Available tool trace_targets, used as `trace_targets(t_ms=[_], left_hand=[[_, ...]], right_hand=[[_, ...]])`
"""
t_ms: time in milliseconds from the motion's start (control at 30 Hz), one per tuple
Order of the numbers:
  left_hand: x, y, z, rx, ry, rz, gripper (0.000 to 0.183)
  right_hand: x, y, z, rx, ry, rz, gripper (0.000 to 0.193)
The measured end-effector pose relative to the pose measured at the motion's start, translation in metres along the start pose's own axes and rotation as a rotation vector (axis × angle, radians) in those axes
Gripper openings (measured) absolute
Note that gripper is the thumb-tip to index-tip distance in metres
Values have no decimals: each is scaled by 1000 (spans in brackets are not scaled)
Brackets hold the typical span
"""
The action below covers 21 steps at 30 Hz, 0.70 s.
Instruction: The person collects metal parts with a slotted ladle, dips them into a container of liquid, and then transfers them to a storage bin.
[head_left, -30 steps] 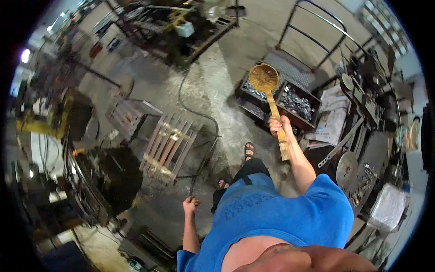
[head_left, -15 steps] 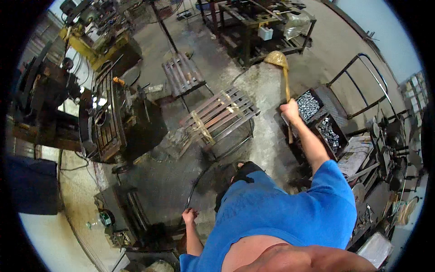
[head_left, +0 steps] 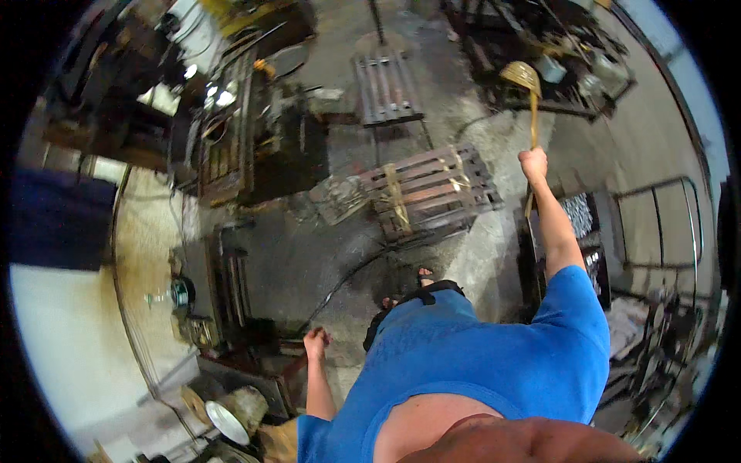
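My right hand (head_left: 533, 164) is closed around the handle of a long tan tool (head_left: 532, 116), held upright out ahead on the right. Its head is rounded and ribbed, like a straw broom's, and points up and away; the exact kind is not plain. The handle's lower end passes down beside the metal bins. At the lower left my left hand (head_left: 316, 342) hangs at my side, fingers loosely bent and somewhat blurred, with nothing visible in it. Close beyond it lies a dark hose (head_left: 343, 279) on the floor.
Ahead lies a slatted rack of bars (head_left: 432, 193), with a smaller rack (head_left: 386, 89) behind. A trolley (head_left: 679, 266) and a bin of shiny metal parts (head_left: 575, 214) stand right. Machinery (head_left: 231, 147) fills the left; a dark workbench frame (head_left: 563, 104) is at the far right.
My view has swung left and forward: the racks and bins now sit further right, and the bins closer to me. The tan tool stays in my right hand; my left hand stays low.
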<state>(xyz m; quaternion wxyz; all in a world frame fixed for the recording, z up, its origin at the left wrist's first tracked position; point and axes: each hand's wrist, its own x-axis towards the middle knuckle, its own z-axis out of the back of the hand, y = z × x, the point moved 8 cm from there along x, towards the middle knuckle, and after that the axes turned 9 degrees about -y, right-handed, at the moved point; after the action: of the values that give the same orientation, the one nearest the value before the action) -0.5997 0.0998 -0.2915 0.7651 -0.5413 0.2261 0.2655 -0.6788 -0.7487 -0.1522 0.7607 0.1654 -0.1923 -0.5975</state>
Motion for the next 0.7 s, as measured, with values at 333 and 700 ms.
trace_targets(t_ms=[333,700], left_hand=[[-20,-31,19,-14,-89,166,27],[114,-14,209,-121,-259,124,28]], right_hand=[[-188,211,-140,895,691,-59,25],[-272,376,-192,1061,-53,-27,26]])
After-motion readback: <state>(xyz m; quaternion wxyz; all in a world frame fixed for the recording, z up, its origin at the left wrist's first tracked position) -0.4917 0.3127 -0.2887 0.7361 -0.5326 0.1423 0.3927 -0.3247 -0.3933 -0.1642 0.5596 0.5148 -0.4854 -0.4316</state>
